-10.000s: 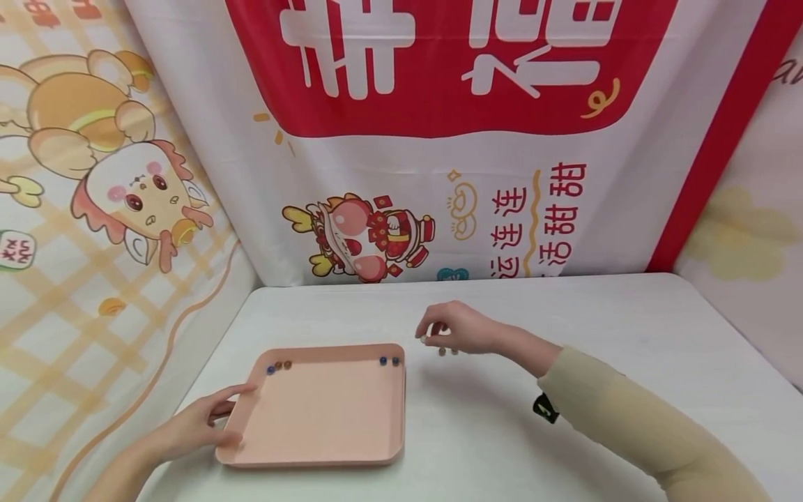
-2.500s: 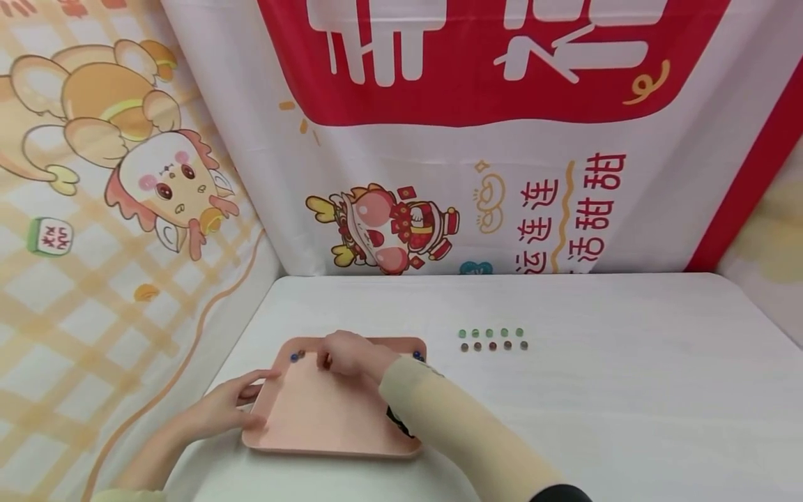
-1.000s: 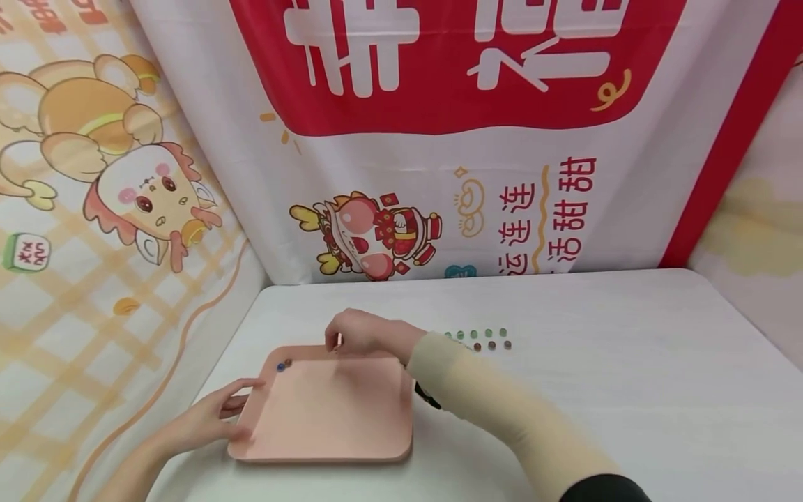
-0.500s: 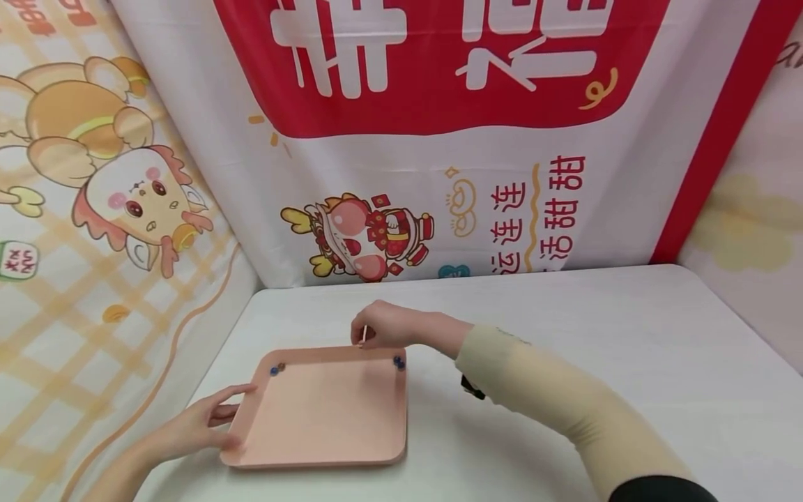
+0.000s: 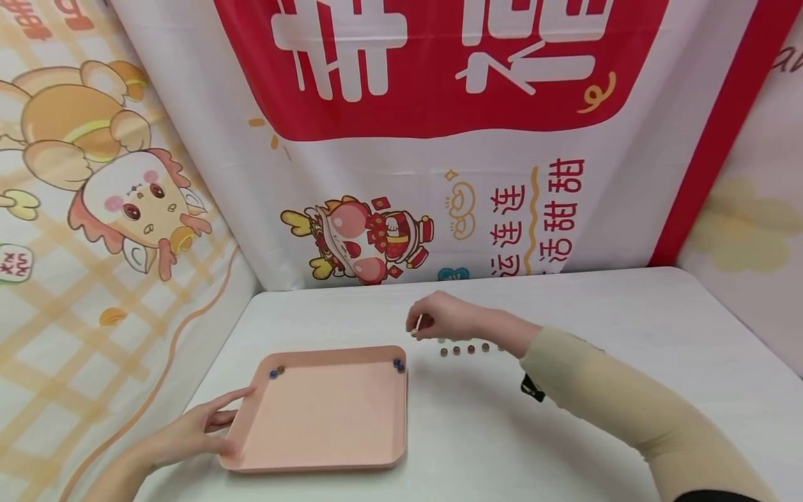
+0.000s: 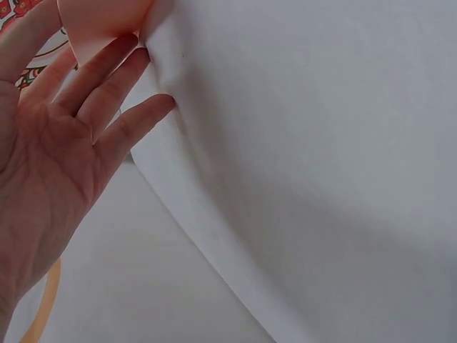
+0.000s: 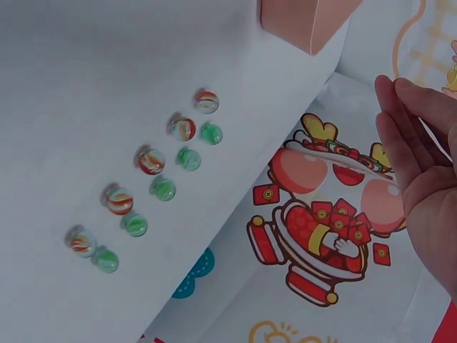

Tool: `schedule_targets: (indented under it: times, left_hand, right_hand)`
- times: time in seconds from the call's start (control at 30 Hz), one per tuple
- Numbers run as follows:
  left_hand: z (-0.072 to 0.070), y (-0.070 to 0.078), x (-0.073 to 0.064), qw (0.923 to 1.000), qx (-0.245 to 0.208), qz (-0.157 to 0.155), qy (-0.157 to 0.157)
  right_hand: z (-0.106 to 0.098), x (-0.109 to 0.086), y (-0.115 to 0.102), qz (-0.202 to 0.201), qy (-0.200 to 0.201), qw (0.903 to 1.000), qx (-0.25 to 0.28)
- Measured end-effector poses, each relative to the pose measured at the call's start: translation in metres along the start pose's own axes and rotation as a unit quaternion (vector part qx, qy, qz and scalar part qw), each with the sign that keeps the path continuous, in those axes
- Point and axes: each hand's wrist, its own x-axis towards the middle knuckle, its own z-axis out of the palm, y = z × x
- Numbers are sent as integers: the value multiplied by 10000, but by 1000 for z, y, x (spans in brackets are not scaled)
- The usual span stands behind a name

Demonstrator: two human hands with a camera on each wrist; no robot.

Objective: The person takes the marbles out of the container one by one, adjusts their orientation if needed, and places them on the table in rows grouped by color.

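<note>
Two bare hands are seen at a white table (image 5: 470,436), with a pink tray (image 5: 326,418) sitting toward its left side. The tray's left edge is touched by the left hand (image 5: 191,429), which is spread out with nearly straight fingers (in the left wrist view the fingertips are seen right at the tray's wall). The right hand (image 5: 445,317) is held over the table just beyond the tray's far right corner, thumb and fingertips brought together. What looks like a small marble (image 5: 415,335) is pinched at the tips, though it's too tiny for its colour to be made out, and in the right wrist view it's hidden.

Inside the tray, a blue marble (image 5: 273,374) and a brown marble (image 5: 280,369) are tucked together in the far left corner, and a blue pair (image 5: 399,365) is lodged in the far right one.

To the right of the tray, two rows are laid out side by side: five orange-swirled marbles (image 7: 151,161) and five green marbles (image 7: 163,189), the green row being farther back and partly covered by the hand in the head view. A cream sleeve (image 5: 596,376) is worn on the right arm. Behind everything, a white cloth with a big red panel (image 5: 439,104) is hung.
</note>
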Motion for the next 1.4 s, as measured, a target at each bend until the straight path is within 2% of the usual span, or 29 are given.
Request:
schedule_targets:
  times: [0.17,0.27,0.4,0.63,0.83,0.97,1.1,1.4]
  left_hand:
    - [-1,-1,1,9999,-128,60,-84]
    - [-1,-1,2,9997,-148,165,-114]
    - [-1,0,1,9998,-119,120,-80]
    - [-1,0,1,10000,-34,21,-36]
    - [0,2,1,9999,-2,-125,-5]
    - [1,2,2,9998,38,-182,58]
    - [1,1,2,9999,17,-152,51]
    - [0,-1,3,10000,19,10,41]
  right_hand:
    - [-3,-22,11,152,43,9998,99]
    - [-4,-36,17,270,55,9991,314]
    - [-5,-54,27,343,130,9973,631]
    - [-5,-83,57,290,569,9969,468]
    - [-6,-107,84,664,965,9926,321]
    - [-10,-119,101,1034,1202,9872,158]
    - [-11,-127,115,1221,1340,9834,86]
    - [-4,-133,137,1279,1312,9830,77]
